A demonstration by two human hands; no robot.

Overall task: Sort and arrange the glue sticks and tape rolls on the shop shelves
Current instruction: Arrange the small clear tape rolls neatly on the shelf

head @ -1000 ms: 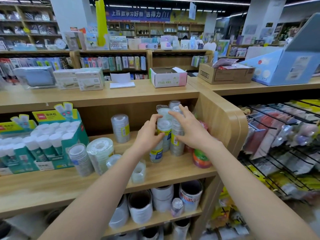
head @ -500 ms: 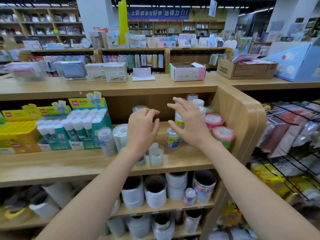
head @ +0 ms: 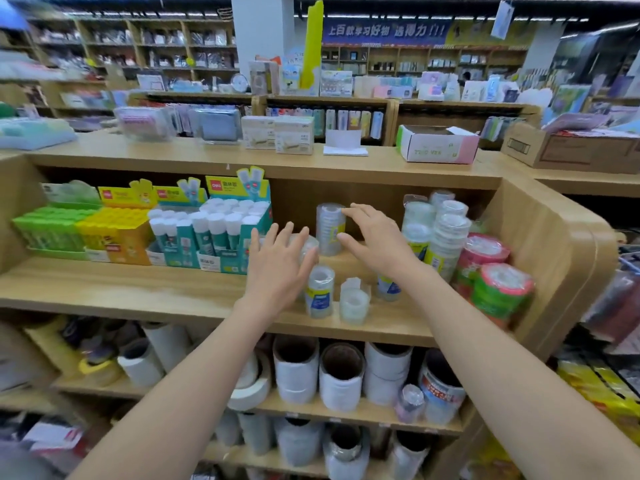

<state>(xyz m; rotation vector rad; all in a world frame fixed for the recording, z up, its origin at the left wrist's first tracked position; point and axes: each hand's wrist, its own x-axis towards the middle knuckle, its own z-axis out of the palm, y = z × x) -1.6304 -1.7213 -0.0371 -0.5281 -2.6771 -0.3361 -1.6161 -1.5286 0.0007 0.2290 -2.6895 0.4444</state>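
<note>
Glue sticks (head: pixel 214 220) with white caps stand upright in teal display boxes (head: pixel 228 261) on the middle shelf (head: pixel 121 289), at nine o'clock from the hands. A yellow box (head: pixel 117 240) and a green box (head: pixel 52 233) of capped sticks sit further that way. The left hand (head: pixel 277 268) hovers flat, fingers spread wide, over a clear tape roll (head: pixel 310 242) it partly hides. The right hand (head: pixel 381 244), fingers also wide and holding nothing, has thumb and forefinger at the three o'clock side of a tall tape stack (head: pixel 329 230); whether they touch it cannot be told. At three o'clock stand more clear stacks (head: pixel 446 233) and pink-and-green rolls (head: pixel 495 282). At six o'clock a short labelled stack (head: pixel 320 292) stands, and wide white rolls (head: pixel 341 379) fill the lower shelf (head: pixel 311 408).
</note>
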